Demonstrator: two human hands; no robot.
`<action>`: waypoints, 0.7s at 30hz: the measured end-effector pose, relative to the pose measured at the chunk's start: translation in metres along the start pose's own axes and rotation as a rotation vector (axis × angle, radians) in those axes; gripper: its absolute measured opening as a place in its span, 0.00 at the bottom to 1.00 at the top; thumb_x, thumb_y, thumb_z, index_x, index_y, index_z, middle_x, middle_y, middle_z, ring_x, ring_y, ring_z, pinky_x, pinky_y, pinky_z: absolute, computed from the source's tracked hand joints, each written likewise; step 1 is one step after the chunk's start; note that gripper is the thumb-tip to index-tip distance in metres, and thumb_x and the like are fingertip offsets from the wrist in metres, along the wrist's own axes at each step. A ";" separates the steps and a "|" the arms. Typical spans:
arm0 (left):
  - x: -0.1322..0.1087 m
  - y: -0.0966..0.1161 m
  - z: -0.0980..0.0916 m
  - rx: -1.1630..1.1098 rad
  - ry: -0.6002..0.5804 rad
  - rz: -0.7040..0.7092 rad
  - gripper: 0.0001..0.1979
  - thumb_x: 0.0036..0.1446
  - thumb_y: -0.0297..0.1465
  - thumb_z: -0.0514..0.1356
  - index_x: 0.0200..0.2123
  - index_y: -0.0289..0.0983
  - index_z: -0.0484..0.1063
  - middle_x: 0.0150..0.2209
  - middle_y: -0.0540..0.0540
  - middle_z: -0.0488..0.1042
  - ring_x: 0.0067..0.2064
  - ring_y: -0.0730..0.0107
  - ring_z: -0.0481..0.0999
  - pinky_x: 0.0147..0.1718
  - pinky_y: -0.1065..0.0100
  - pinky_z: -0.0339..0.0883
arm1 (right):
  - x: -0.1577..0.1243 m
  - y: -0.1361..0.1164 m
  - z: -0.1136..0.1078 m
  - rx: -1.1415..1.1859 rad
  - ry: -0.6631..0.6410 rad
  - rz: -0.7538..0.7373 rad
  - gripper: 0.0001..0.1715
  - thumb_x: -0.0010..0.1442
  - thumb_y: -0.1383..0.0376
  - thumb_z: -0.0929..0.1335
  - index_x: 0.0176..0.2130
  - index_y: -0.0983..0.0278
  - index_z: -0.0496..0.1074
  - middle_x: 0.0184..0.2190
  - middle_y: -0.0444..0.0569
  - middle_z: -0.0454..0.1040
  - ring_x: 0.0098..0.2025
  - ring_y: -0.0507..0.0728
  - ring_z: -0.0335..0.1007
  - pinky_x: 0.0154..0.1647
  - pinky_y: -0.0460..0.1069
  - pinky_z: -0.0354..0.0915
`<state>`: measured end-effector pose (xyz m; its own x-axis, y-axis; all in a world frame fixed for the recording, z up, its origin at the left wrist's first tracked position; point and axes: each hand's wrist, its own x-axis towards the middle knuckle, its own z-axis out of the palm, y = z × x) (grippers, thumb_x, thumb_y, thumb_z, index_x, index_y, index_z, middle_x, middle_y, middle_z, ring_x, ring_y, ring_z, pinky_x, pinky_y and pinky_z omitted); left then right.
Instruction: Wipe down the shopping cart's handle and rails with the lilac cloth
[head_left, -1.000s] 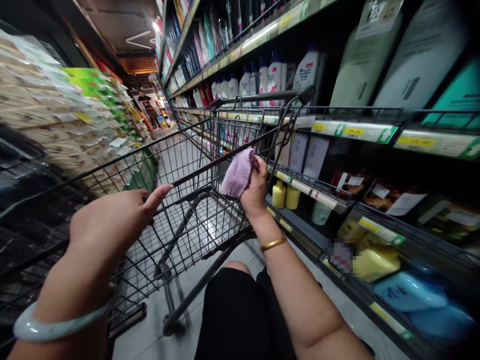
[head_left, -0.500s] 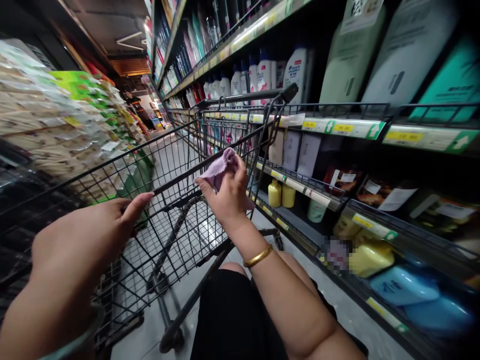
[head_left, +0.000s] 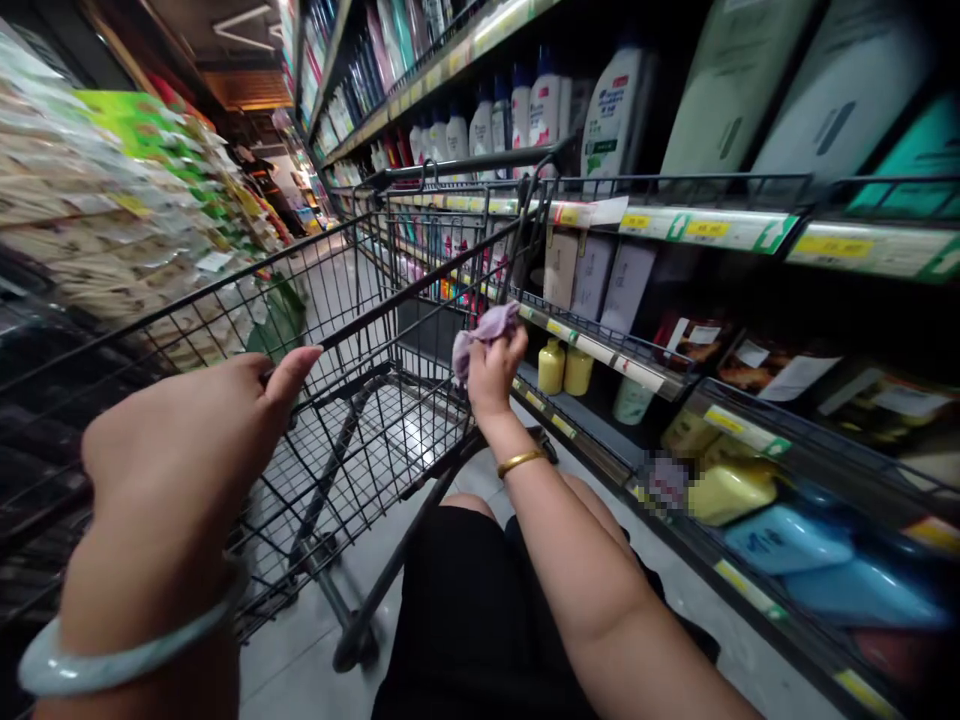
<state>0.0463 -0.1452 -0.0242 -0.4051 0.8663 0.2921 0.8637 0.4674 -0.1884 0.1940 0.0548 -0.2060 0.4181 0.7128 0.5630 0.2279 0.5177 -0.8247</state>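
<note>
A black wire shopping cart (head_left: 409, 300) stands across in front of me. My left hand (head_left: 184, 440) is closed at its near top rim, thumb stretched along the bar; the other fingers are mostly hidden below. A pale bangle (head_left: 127, 645) circles that wrist. My right hand (head_left: 495, 375) is closed on a crumpled purple cloth (head_left: 491, 328). It is at the cart's right end, near the corner frame under the handle (head_left: 472, 163); whether the cloth touches the bars I cannot tell. On the right wrist sits a gold bracelet (head_left: 521, 461).
Shelves of bottles line the right, with large shampoo bottles (head_left: 615, 115) above and yellow bottles (head_left: 551, 366) lower down. Blue packs (head_left: 787, 545) lie on the bottom shelf. Stacked packaged goods (head_left: 82, 230) rise on the left. A person (head_left: 259, 185) stands far down the aisle.
My right hand has moved with the cloth from the cart's near top rim to the right, toward the end corner. My left hand stays at the rim. The view has shifted slightly.
</note>
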 end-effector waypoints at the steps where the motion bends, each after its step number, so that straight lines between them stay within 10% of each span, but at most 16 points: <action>1: -0.002 0.002 -0.001 0.034 -0.005 -0.030 0.52 0.59 0.64 0.27 0.43 0.38 0.82 0.33 0.31 0.77 0.37 0.40 0.78 0.31 0.53 0.64 | -0.002 0.001 0.002 0.012 0.019 0.087 0.16 0.67 0.63 0.65 0.51 0.69 0.72 0.64 0.68 0.61 0.69 0.69 0.61 0.72 0.71 0.56; 4: -0.005 0.007 -0.003 0.085 -0.011 -0.060 0.54 0.59 0.63 0.24 0.46 0.37 0.81 0.34 0.31 0.77 0.38 0.40 0.78 0.30 0.54 0.63 | -0.010 -0.026 0.006 0.048 -0.027 0.074 0.15 0.68 0.61 0.66 0.51 0.65 0.72 0.65 0.63 0.61 0.67 0.65 0.64 0.72 0.65 0.61; 9: -0.002 0.013 0.001 0.077 0.020 -0.104 0.54 0.59 0.64 0.25 0.45 0.35 0.81 0.34 0.30 0.77 0.38 0.40 0.78 0.33 0.51 0.66 | -0.030 -0.068 0.008 0.086 -0.293 -0.420 0.29 0.66 0.57 0.69 0.64 0.61 0.65 0.68 0.59 0.57 0.73 0.66 0.56 0.76 0.62 0.56; 16: 0.000 0.013 0.002 0.005 0.018 -0.089 0.52 0.61 0.63 0.28 0.43 0.33 0.80 0.35 0.29 0.78 0.41 0.34 0.79 0.36 0.47 0.68 | -0.036 -0.018 0.018 0.050 -0.076 0.298 0.16 0.66 0.67 0.64 0.51 0.71 0.71 0.60 0.68 0.62 0.66 0.68 0.64 0.73 0.66 0.58; 21: 0.006 0.012 0.002 -0.002 -0.009 -0.102 0.53 0.58 0.64 0.25 0.47 0.40 0.81 0.38 0.29 0.79 0.43 0.36 0.79 0.37 0.47 0.66 | -0.047 -0.066 0.013 0.120 -0.177 -0.020 0.15 0.66 0.62 0.67 0.50 0.64 0.73 0.62 0.60 0.64 0.64 0.61 0.67 0.72 0.58 0.63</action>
<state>0.0533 -0.1345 -0.0270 -0.4934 0.8161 0.3010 0.8187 0.5525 -0.1562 0.1477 -0.0060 -0.1773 0.2508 0.7687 0.5884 0.1240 0.5773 -0.8070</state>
